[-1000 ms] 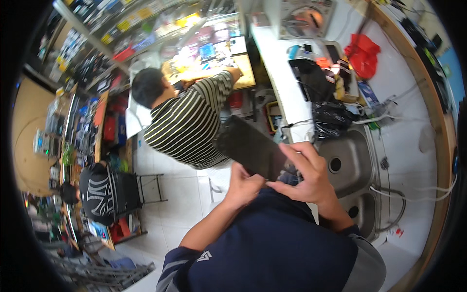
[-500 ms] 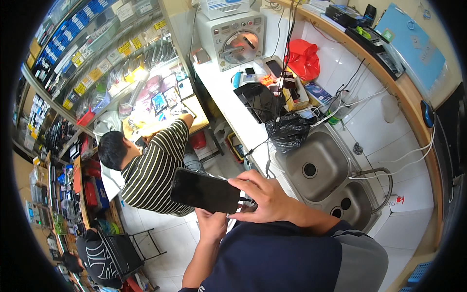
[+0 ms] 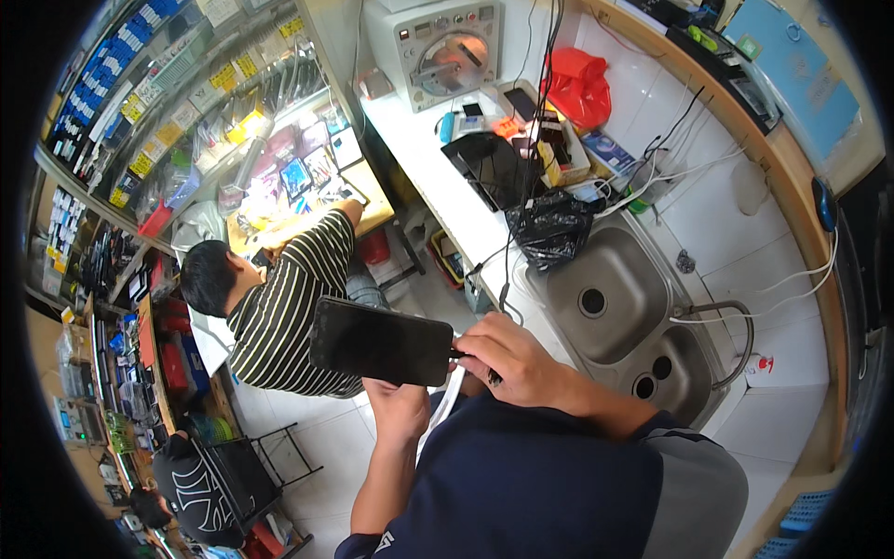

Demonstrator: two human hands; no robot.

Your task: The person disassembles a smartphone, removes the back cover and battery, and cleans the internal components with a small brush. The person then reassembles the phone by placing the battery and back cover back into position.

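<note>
A smartphone (image 3: 382, 342) with a dark screen lies nearly level in front of me, screen up. My left hand (image 3: 399, 405) is closed round it from below, most of its fingers hidden under the phone. At the phone's right end, my right hand (image 3: 510, 359) pinches a small black cable plug (image 3: 456, 347) against the edge. Whether the plug sits fully in the port cannot be made out. Another small dark piece (image 3: 494, 377) pokes out below the right fingers.
A co-worker in a striped shirt (image 3: 289, 317) sits at a lit, cluttered workbench (image 3: 372, 200) ahead left. A white counter (image 3: 410, 140) holds a round-windowed machine (image 3: 452, 61), a black bag (image 3: 549, 233) and a double sink (image 3: 605, 307). Black cables hang over it. Another person (image 3: 196, 489) is lower left.
The phone has shifted slightly left and up in my left hand. My right fingers have gathered round the black plug at its end, where separate dark prongs showed before.
</note>
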